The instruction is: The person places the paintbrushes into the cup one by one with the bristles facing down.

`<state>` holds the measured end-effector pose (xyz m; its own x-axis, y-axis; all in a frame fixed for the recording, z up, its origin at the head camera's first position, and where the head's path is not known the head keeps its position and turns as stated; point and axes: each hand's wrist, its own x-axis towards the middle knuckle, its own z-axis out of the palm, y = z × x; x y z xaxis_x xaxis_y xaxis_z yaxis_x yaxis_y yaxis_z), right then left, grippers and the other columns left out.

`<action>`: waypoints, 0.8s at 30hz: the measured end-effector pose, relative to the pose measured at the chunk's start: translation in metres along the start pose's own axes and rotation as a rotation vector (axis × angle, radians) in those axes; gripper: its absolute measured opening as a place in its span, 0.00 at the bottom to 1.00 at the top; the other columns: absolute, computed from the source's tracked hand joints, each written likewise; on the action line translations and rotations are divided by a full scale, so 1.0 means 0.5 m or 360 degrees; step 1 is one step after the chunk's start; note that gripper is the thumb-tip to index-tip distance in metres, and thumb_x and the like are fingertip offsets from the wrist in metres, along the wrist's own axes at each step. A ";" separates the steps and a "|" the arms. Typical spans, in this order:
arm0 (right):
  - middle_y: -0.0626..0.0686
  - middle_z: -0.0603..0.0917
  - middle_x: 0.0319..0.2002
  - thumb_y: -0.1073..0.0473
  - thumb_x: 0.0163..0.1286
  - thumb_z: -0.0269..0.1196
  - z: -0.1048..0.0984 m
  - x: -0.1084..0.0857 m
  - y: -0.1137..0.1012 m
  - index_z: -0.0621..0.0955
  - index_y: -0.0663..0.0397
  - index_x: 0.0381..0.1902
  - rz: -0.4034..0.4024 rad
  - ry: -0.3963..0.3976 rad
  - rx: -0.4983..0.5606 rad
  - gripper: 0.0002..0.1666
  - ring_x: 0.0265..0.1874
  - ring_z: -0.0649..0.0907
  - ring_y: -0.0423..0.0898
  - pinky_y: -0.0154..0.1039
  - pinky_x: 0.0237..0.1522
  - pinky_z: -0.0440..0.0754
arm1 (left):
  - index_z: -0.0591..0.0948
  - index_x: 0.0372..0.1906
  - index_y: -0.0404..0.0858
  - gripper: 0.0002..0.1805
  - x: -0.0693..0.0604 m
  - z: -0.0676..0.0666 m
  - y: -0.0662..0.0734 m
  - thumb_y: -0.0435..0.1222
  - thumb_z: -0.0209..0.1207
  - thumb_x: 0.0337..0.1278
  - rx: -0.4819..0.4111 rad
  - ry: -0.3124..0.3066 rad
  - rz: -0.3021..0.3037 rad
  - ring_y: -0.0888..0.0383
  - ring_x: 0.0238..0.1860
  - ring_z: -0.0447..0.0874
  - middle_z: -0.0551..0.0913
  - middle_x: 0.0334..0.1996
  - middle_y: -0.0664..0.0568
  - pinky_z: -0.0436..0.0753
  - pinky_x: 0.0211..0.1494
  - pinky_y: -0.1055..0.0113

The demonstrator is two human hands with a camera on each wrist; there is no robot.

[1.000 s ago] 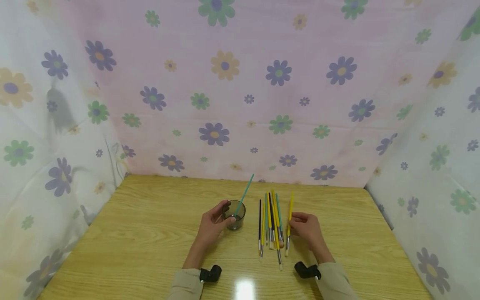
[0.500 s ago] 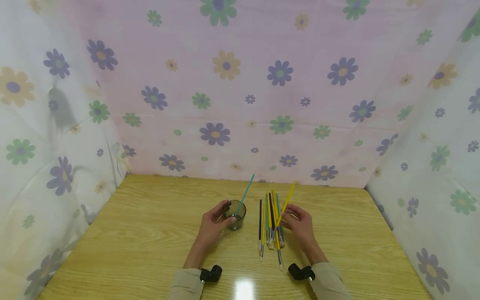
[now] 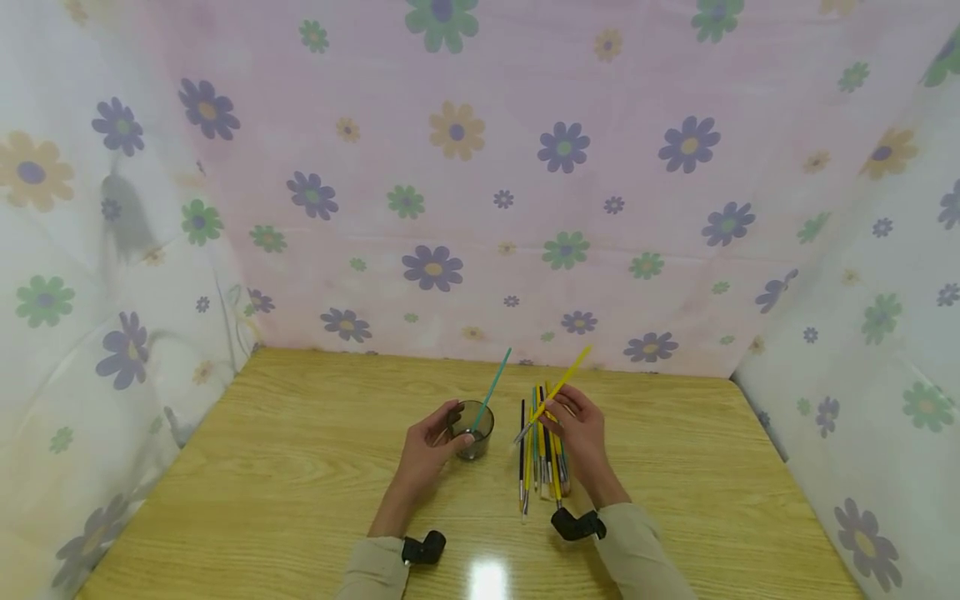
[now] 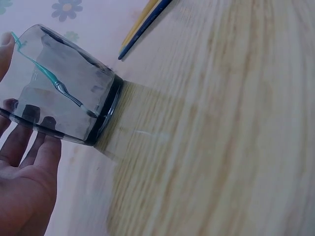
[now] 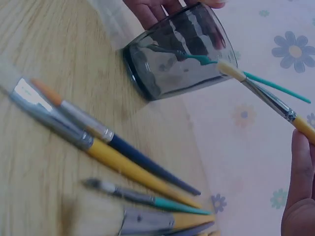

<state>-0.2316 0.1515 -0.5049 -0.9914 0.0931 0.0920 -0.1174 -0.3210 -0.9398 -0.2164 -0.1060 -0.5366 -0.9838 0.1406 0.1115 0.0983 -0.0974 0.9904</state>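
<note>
My left hand [image 3: 425, 454] holds a grey see-through glass [image 3: 481, 443] standing on the table, thumb on the near side and fingers around the far side. A teal paintbrush [image 3: 494, 386] leans inside the glass, bristles down, as the left wrist view also shows. To its right, my right hand [image 3: 587, 437] pinches a yellow paintbrush [image 3: 572, 367] by the handle, tilted with its bristles toward the glass. In the right wrist view, the pale bristle tip of that yellow paintbrush [image 5: 268, 98] overlaps the glass [image 5: 182, 59]; whether they touch I cannot tell.
Several paintbrushes with navy, yellow and teal handles lie side by side under and beside the right hand, a navy paintbrush [image 3: 522, 442] at their left edge. The wooden table [image 3: 300, 458] ends at a flowered cloth [image 3: 480, 200] behind and on both sides.
The right hand has lifted the yellow paintbrush from the right of the pile and carried it left over the other brushes, tilting it. My left hand and the glass stay put.
</note>
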 end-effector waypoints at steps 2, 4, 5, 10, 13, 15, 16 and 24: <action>0.48 0.81 0.41 0.73 0.75 0.58 0.012 0.004 0.001 0.76 0.65 0.55 -0.0027 -0.0014 0.0034 0.12 0.41 0.86 0.41 0.39 0.48 0.90 | 0.67 0.75 0.31 0.38 0.000 -0.001 0.000 0.29 0.68 0.61 0.0007 -0.0001 0.0016 0.45 0.75 0.66 0.74 0.71 0.42 0.65 0.77 0.55; 0.47 0.81 0.40 0.74 0.75 0.57 0.023 0.006 0.002 0.76 0.64 0.53 -0.0043 -0.0015 0.0078 0.12 0.41 0.86 0.41 0.39 0.48 0.90 | 0.67 0.74 0.30 0.38 0.000 -0.002 -0.001 0.29 0.68 0.61 0.0016 -0.0010 0.0035 0.43 0.75 0.65 0.73 0.71 0.40 0.65 0.78 0.53; 0.47 0.81 0.40 0.74 0.75 0.57 0.028 0.008 0.003 0.77 0.64 0.52 -0.0046 -0.0014 0.0100 0.11 0.41 0.86 0.42 0.40 0.48 0.90 | 0.67 0.75 0.30 0.38 0.000 -0.002 -0.002 0.29 0.68 0.61 0.0020 -0.0016 0.0041 0.43 0.75 0.65 0.73 0.71 0.40 0.64 0.78 0.52; 0.54 0.79 0.44 0.74 0.73 0.59 0.055 0.011 0.001 0.77 0.61 0.51 -0.0042 0.0018 0.0167 0.11 0.43 0.85 0.44 0.41 0.50 0.89 | 0.67 0.74 0.30 0.38 -0.004 -0.002 -0.001 0.30 0.69 0.61 0.0027 -0.0016 0.0030 0.42 0.76 0.64 0.72 0.72 0.40 0.64 0.78 0.52; 0.55 0.78 0.45 0.74 0.73 0.58 0.069 0.010 -0.004 0.77 0.61 0.51 -0.0037 0.0037 0.0189 0.11 0.45 0.84 0.44 0.41 0.50 0.89 | 0.68 0.74 0.32 0.38 -0.004 -0.001 -0.001 0.29 0.69 0.60 0.0009 -0.0005 0.0007 0.44 0.76 0.64 0.73 0.71 0.41 0.65 0.78 0.54; 0.54 0.77 0.45 0.75 0.73 0.58 0.078 0.009 -0.008 0.77 0.61 0.50 -0.0042 0.0043 0.0193 0.11 0.46 0.83 0.45 0.42 0.50 0.89 | 0.68 0.74 0.31 0.38 -0.004 -0.001 -0.001 0.29 0.69 0.60 0.0001 -0.0007 0.0008 0.43 0.76 0.64 0.72 0.71 0.41 0.64 0.78 0.54; 0.54 0.77 0.44 0.75 0.73 0.57 0.082 0.010 -0.010 0.77 0.61 0.50 -0.0048 0.0038 0.0197 0.12 0.46 0.83 0.45 0.42 0.51 0.89 | 0.68 0.74 0.31 0.38 -0.004 -0.001 -0.001 0.29 0.69 0.60 0.0001 -0.0009 0.0015 0.43 0.76 0.64 0.72 0.71 0.40 0.64 0.78 0.54; 0.53 0.80 0.42 0.77 0.71 0.59 0.101 0.016 -0.004 0.77 0.62 0.49 -0.0085 -0.0020 0.0197 0.12 0.40 0.85 0.43 0.42 0.47 0.90 | 0.69 0.73 0.30 0.38 -0.002 -0.001 0.001 0.30 0.70 0.59 0.0037 0.0007 0.0023 0.42 0.75 0.66 0.74 0.70 0.40 0.65 0.77 0.52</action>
<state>-0.2422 0.1052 -0.4858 -0.9841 0.1014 0.1456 -0.1753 -0.4298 -0.8857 -0.2156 -0.1065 -0.5362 -0.9829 0.1350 0.1253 0.1157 -0.0767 0.9903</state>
